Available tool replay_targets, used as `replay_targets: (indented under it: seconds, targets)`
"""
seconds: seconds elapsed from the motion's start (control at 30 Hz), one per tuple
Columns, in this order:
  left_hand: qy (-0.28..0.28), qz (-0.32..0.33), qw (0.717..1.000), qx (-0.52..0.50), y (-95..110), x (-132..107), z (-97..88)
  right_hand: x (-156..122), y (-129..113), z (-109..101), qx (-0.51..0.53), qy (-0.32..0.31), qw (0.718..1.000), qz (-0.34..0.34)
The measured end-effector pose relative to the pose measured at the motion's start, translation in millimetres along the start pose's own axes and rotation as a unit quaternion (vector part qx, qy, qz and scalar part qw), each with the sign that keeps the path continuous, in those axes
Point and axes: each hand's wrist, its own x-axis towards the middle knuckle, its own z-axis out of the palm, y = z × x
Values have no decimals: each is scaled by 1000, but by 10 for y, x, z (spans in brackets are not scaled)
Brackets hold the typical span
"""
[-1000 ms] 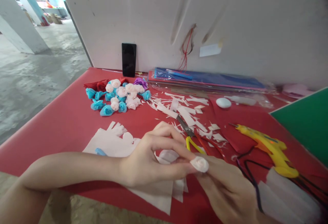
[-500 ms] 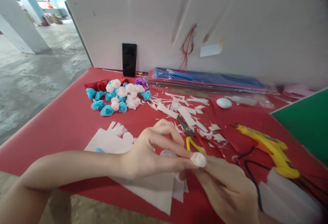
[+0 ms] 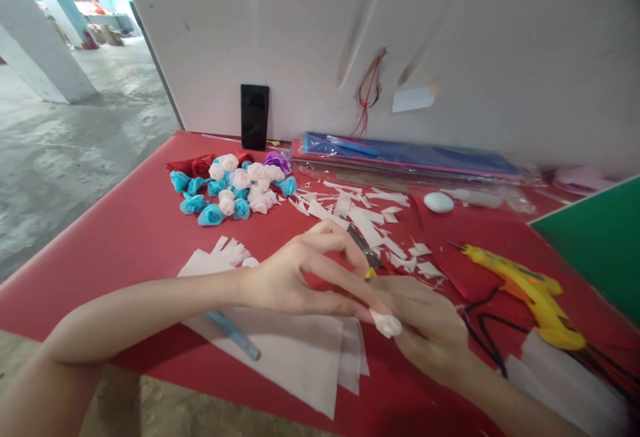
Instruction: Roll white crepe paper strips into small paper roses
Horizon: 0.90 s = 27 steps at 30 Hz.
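A small white paper rose (image 3: 386, 324) sits between my two hands. My left hand (image 3: 310, 273) reaches in from the left and pinches the rose's left side between thumb and index finger, its other fingers bent above. My right hand (image 3: 430, 327) closes round the rose from the right; its fingertips are mostly hidden behind the flower and the left fingers. Below the hands lie white paper sheets (image 3: 300, 357) with a blue pen (image 3: 235, 335) on them. Pliers (image 3: 364, 245) lie just behind the hands, their handles mostly covered.
Blue, white, red and purple paper roses (image 3: 240, 187) are heaped at the back left. White paper scraps (image 3: 367, 223) litter the middle. A yellow glue gun (image 3: 525, 290) with black cable lies right. A phone (image 3: 255, 117) leans on the wall beside wrapped sheets (image 3: 425, 157).
My right hand has turned and risen, now covering the pliers' handles. The rose has tilted toward the lower right. My left forearm has lifted slightly, uncovering more of the blue pen.
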Motion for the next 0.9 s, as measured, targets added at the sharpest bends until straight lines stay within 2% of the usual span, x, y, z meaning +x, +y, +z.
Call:
replay_targets:
  seconds: [0.17,0.37,0.5,0.57,0.67,0.77,0.83,0.9]
  targets:
    - [-62,-4,998,16,-25,31,-61,6,71,0,21,-19,999,-20]
    - [-82,18,996,4,-77,42,-110,20,90,15,42,-16,999,-4]
    - [-103,-12,995,-10,-106,75,-234,-1,52,-6,46,2,998,49]
    - [-121,-40,992,22,-141,98,-314,-3,18,-18,68,11,991,117]
    - [-192,-75,969,136,-207,99,-389,27,-29,-20,122,-23,955,270]
    - [-258,-100,941,194,-242,1,-377,57,-28,15,177,-138,892,392]
    - [-282,-117,927,217,-235,-125,-345,47,6,53,208,-217,853,427]
    - [-285,-144,915,247,-212,-273,-331,18,49,88,224,-270,832,430]
